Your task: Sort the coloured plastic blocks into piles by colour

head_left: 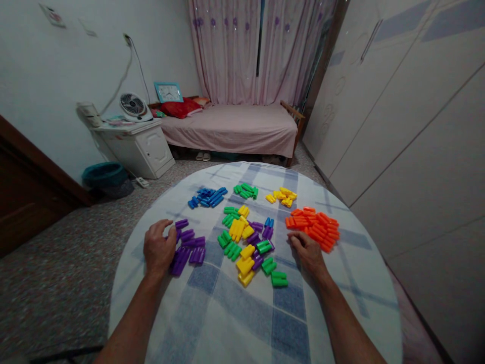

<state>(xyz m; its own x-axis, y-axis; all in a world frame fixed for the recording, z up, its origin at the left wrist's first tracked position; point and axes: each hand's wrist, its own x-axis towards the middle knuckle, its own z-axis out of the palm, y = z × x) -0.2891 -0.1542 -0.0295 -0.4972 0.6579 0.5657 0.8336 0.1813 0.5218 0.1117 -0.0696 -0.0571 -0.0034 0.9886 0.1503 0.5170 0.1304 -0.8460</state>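
Small plastic pegs lie in heaps on a round table with a blue-checked cloth (235, 313). My left hand (159, 247) rests on the purple pile (188, 246), fingers curled over its left edge; what they grip is hidden. My right hand (307, 250) lies knuckles up just left of the orange pile (314, 226), fingers bent and touching the cloth near it. Between my hands sits a mixed heap (248, 242) of green, yellow, purple and blue pegs. Farther back lie a blue pile (207, 197), a green pile (246, 190) and a yellow pile (282, 196).
Beyond the table stands a bed with a pink cover (231, 129), a white cabinet (134, 144) bearing a small fan (132, 105), and a teal basin (104, 174) on the floor. White wardrobe doors (409, 101) line the right side.
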